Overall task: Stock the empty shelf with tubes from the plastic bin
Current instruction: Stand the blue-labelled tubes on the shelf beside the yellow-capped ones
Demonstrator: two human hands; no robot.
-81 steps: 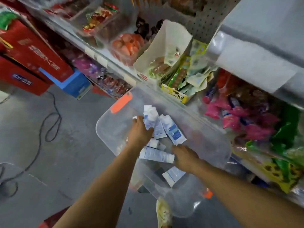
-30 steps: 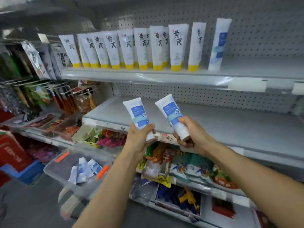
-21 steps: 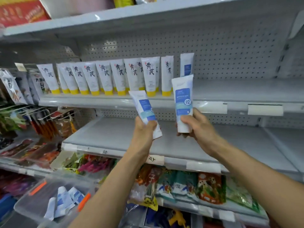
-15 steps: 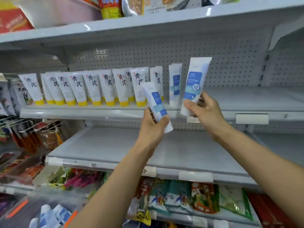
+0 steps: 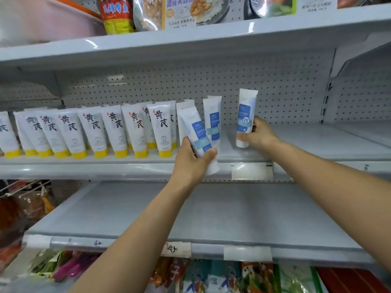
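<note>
R hand (image 5: 257,135) grips blue tube (image 5: 245,115) upright, cap down at shelf (image 5: 317,142), to stand near standing blue tube (image 5: 212,119). L hand (image 5: 190,161) holds 2nd tube (image 5: 198,134) tilted, prob queued next.

Bare hands (left hand (image 5: 191,163), right hand (image 5: 259,134)) on long bare forearms (image 5: 148,225).

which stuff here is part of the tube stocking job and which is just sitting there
Job: left hand, holding tilted blue tube; right hand, holding upright blue tube on middle shelf; standing blue tube between them.
Bystanders: yellow-capped tubes; top-shelf food packs; bagged snacks below.
</note>
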